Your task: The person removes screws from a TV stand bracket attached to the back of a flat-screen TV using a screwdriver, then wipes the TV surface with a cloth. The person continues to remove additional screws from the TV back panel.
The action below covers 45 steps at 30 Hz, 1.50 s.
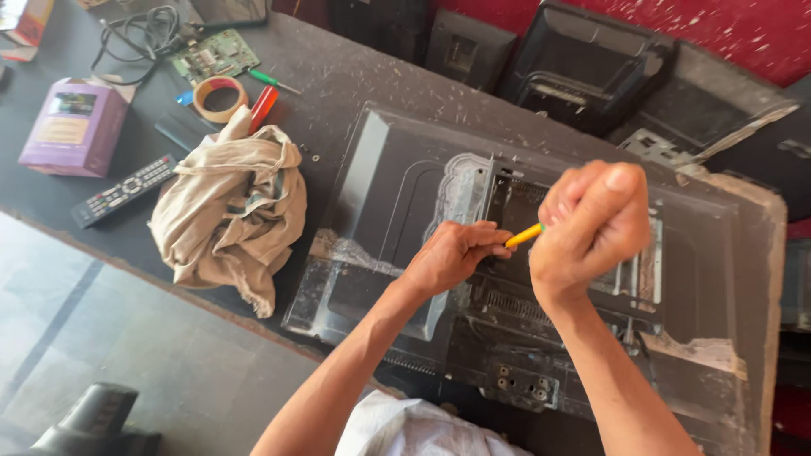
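Observation:
A flat television [405, 169] lies face down on the dark worktable [338, 67], its black back cover dusty and scuffed. My right hand [591, 224] is closed in a fist on a yellow-handled screwdriver [524, 236], held over the metal bracket area in the middle of the back cover. My left hand [456, 253] rests on the cover just left of the tool, fingers pinched at its shaft near the tip. The tip itself is hidden by my fingers.
A crumpled beige cloth [232, 207] lies left of the television. Further left are a remote control [122, 190], a purple box [74, 127], a tape roll [218, 97], a red-handled tool [263, 108], a green circuit board [214, 56] and cables. Other black monitors [583, 63] stand behind.

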### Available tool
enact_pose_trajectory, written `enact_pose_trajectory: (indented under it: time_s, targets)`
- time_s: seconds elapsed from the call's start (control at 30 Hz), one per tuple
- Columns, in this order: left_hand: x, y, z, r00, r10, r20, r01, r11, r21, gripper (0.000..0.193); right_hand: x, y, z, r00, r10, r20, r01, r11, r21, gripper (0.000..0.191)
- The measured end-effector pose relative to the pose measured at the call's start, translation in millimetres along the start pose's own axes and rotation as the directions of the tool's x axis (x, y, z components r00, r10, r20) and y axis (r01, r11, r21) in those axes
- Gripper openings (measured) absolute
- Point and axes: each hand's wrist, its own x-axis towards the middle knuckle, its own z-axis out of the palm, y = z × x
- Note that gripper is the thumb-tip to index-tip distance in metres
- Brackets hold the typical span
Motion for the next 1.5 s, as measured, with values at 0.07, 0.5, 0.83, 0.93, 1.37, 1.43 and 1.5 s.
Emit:
enact_pose_trajectory:
  time_s: [0.07, 0.5, 0.83, 0.93, 1.37, 1.43, 1.5]
  targets:
    - [-2.0, 1.4, 1.0, 0.999, -0.005, 0.034, 0.006, 0.999, -0.038, 0.023, 0.0, -1.0, -7.9, 1.0, 0.01, 0.004, -0.011, 0.998, 0.063, 0.05]
    - [27.3, 22.1, -31.4, 0.963, 0.021, 0.269, 0.076, 0.935, -0.346, 0.043, 39.9, -3.2, -11.8, 0.886, 0.127, 0.446, -0.254, 0.938, 0.238, 0.054]
    - [48.1, 23.6, -40.5, 0.935, -0.176, 0.308, 0.241, 0.952, -0.187, 0.025, 51.1, -72.3, 2.3, 0.912, 0.317, 0.259, -0.127, 0.821, -0.557, 0.037]
    - [54.8, 27.0, -43.6, 0.955, -0.113, 0.273, 0.192, 0.939, -0.285, 0.024, 46.6, -70.1, 3.0, 0.921, 0.301, 0.246, -0.14, 0.846, -0.514, 0.04]
    - [60.5, 17.9, -46.1, 0.94, -0.068, 0.335, 0.149, 0.964, -0.221, 0.023, 34.3, -49.5, 2.7, 0.941, 0.257, 0.221, -0.154, 0.905, -0.397, 0.05]
    - [61.0, 15.1, -47.8, 0.941, 0.044, 0.334, 0.05, 0.963, -0.266, 0.022, 29.7, -43.5, -0.4, 0.925, 0.342, 0.165, -0.273, 0.901, -0.337, 0.055]
    - [61.2, 13.8, -48.6, 0.923, 0.166, 0.346, -0.071, 0.96, -0.272, 0.028, 24.0, -37.2, -5.1, 0.916, 0.364, 0.166, -0.313, 0.911, -0.269, 0.064]
